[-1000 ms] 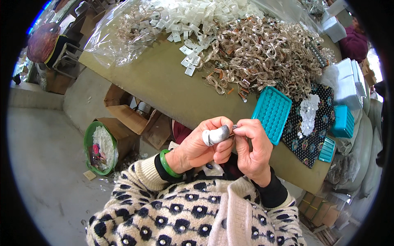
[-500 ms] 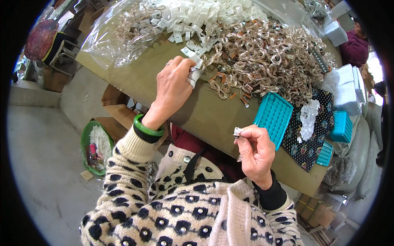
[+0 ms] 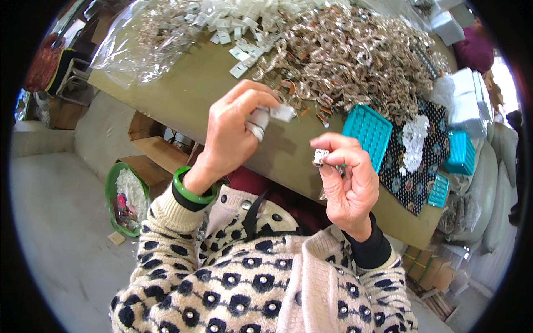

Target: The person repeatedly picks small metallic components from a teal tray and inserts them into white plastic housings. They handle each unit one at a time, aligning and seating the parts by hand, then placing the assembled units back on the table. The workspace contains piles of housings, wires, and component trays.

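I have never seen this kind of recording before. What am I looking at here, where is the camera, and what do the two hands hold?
There is no machine here: a person works with two bare hands. The camera sits on the person's head and looks down, so the round picture bends straight edges. The left hand, with a green bangle on its wrist, holds a small white piece in its fingers above the table. The right hand pinches a small metal clip. On the table lie a big heap of shiny metal pieces, a pile of white pieces, a turquoise tray and a black patterned cloth. A green bucket stands on the floor at the left.
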`<state>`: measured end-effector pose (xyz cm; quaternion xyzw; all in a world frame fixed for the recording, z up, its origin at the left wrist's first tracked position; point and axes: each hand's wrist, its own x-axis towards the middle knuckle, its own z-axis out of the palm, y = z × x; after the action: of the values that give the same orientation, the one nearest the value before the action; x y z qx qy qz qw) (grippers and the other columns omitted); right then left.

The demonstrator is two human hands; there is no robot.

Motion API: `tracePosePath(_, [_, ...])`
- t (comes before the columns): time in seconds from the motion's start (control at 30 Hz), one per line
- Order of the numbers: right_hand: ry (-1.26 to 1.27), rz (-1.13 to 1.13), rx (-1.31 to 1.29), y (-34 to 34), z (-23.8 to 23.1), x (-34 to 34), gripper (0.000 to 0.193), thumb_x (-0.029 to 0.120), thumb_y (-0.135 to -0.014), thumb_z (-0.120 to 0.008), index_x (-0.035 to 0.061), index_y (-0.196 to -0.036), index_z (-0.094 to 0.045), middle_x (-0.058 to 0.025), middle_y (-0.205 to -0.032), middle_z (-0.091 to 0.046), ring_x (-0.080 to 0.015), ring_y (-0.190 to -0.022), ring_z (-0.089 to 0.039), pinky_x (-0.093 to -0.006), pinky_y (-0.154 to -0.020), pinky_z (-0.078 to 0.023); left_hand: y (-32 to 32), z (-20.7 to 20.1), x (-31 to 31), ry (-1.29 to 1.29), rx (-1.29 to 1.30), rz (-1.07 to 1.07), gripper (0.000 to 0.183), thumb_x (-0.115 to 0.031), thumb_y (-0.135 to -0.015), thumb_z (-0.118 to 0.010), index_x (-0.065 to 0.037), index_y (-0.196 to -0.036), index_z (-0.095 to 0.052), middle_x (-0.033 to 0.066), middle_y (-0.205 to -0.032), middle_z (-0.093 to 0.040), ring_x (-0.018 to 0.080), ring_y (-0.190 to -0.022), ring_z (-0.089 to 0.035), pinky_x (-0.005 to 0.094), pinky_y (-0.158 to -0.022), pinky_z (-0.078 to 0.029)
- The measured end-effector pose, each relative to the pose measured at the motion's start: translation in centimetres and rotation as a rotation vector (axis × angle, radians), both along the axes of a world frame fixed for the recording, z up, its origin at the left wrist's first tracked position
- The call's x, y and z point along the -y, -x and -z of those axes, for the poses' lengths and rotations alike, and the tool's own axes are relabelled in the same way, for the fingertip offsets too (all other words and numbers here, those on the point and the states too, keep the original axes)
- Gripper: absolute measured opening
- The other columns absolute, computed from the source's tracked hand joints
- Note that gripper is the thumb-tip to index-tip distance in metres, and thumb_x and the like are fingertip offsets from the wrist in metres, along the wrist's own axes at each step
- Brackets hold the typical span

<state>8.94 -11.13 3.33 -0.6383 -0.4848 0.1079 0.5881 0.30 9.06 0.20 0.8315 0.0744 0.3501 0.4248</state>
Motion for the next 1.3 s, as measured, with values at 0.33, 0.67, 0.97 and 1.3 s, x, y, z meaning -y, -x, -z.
tracePosePath(0.33, [-0.038,0.108,0.034,0.2,1.0,1.5,0.016,-0.009,-0.086,-0.063,-0.0007,-0.098,-0.057,-0.0188,-0.106,-0.066,-0.0273,-0.091,-0.067,-0.0317,-0.079,-0.054,0.4,-0.5,7.1,1.072,0.0,0.286,0.042,0.005,-0.086,-0.065,0.002,-0.126,-0.051,0.0157,-0.114,-0.063,0.0233,-0.103,-0.066,0.0339,-0.088,-0.055])
tracePosePath(0.67, [-0.065,0.134,0.221,0.2,1.1,2.1,0.014,-0.007,-0.085,-0.065,-0.0011,-0.097,-0.06,-0.0173,-0.103,-0.066,-0.0292,-0.092,-0.066,-0.0344,-0.078,-0.053,0.6,1.0,9.1,1.443,0.072,0.386,0.036,-0.007,-0.09,-0.067,0.001,-0.124,-0.058,0.0183,-0.121,-0.064,0.0232,-0.108,-0.064,0.036,-0.094,-0.053])
tracePosePath(0.97, [0.004,0.102,-0.355,-0.3,0.4,3.3,0.01,-0.006,-0.091,-0.062,-0.0006,-0.099,-0.059,-0.0085,-0.103,-0.06,-0.0115,-0.085,-0.061,-0.0221,-0.07,-0.049,0.9,0.7,8.8,1.483,0.004,0.409,0.033,-0.007,-0.091,-0.064,-0.001,-0.124,-0.059,0.0178,-0.118,-0.065,0.0214,-0.09,-0.067,0.0346,-0.08,-0.056])
tracePosePath(1.3, [-0.074,0.058,-0.614,0.3,-0.2,2.2,0.012,-0.011,-0.091,-0.056,-0.0034,-0.101,-0.055,-0.0083,-0.099,-0.061,-0.0105,-0.084,-0.065,-0.0207,-0.071,-0.052,1.2,1.7,8.3,1.481,0.076,0.51,0.035,-0.006,-0.089,-0.066,-0.002,-0.123,-0.06,0.0188,-0.114,-0.066,0.0259,-0.095,-0.068,0.0384,-0.081,-0.058])
